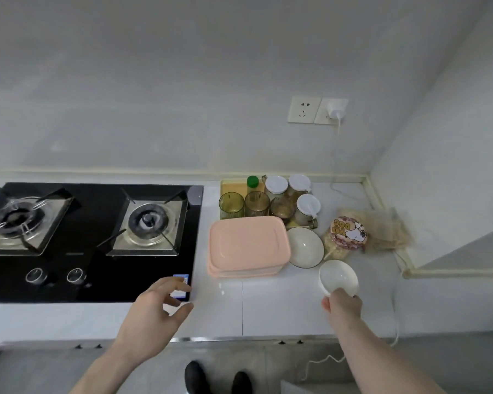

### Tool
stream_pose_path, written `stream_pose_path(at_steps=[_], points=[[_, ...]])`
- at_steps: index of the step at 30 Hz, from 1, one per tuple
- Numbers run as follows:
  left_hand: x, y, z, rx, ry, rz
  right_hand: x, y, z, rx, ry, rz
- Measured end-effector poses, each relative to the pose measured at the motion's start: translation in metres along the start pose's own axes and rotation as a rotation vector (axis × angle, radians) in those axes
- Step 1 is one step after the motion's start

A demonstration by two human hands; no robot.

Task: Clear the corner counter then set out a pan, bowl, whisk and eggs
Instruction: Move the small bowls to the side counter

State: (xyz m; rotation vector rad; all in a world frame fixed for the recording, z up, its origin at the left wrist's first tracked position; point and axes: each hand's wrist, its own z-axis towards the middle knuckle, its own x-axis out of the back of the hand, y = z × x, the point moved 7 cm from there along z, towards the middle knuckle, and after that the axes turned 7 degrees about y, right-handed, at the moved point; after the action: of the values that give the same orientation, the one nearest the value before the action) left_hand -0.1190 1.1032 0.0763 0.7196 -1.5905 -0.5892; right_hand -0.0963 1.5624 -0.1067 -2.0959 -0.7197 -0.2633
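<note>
My right hand (342, 305) grips a small white bowl (338, 275) by its near rim, tilted, just above the white counter (268, 308). A wider white bowl with a dark rim (305, 247) rests on the counter just beyond it. My left hand (157, 311) hovers empty, fingers apart, over the front right corner of the black gas hob (91, 243). A stack of pink plastic trays (248, 245) lies between the hob and the bowls. No pan, whisk or eggs are in view.
A yellow tray (231, 186) at the back holds glasses, lidded jars and a green-capped bottle. A patterned snack bag (347, 231) and packets of noodles (387, 228) lie in the corner. A white cable (394, 308) runs from the wall socket (332, 112) down over the counter edge.
</note>
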Motion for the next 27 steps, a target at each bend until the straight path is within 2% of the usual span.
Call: stream_pose_path(at_steps=[3,5,7,11,14,17,27], points=[[0.01,-0.023,-0.017,0.038,0.032,0.011,0.007,0.027,-0.029,-0.009,0.15,-0.091],[0.016,-0.037,-0.028,0.068,0.046,0.014,0.005,0.049,-0.07,0.022,0.135,-0.099],[0.021,-0.052,-0.037,0.086,0.054,0.019,-0.011,0.074,-0.115,0.136,-0.038,-0.178],[0.056,-0.099,-0.071,0.124,0.052,0.086,-0.077,0.138,-0.236,0.446,-0.66,-0.606],[0.11,-0.147,-0.106,0.194,0.123,0.118,-0.108,0.166,-0.349,0.622,-0.979,-0.753],[0.184,-0.207,-0.155,0.26,0.24,0.134,-0.129,0.191,-0.469,0.762,-1.172,-0.804],[0.355,-0.336,-0.277,0.423,0.531,0.107,-0.161,0.26,-0.743,1.003,-1.558,-0.827]])
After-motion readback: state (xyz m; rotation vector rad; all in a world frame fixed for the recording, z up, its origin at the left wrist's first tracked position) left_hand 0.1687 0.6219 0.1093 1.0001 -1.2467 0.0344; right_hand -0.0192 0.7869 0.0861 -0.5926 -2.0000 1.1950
